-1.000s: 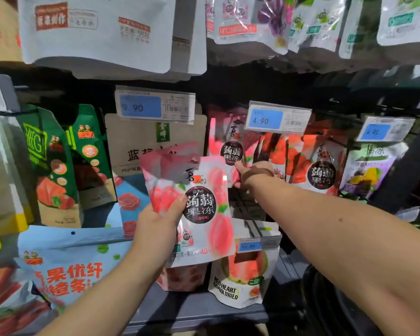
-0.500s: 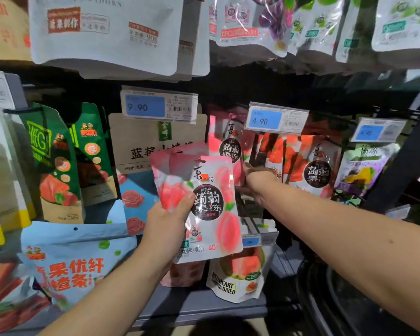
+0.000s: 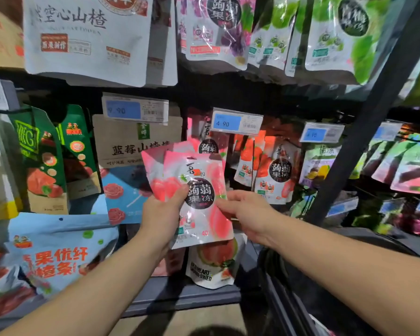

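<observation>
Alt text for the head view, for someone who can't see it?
The left hand grips pink jelly pouches in front of hanging snack bags; right hand touches the front pouch's right edge. A 4.90 price tag hangs behind.

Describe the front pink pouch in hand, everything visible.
The front pink pouch is glossy plastic film, pink and white, with pink fruit pictures and a round black label in white characters. It is held upright, slightly tilted. The left hand grips its lower left, thumb on front, a second pouch fanned behind. The right hand touches its right edge.

Rear pouch overlapped, tag (right) blurred
</observation>
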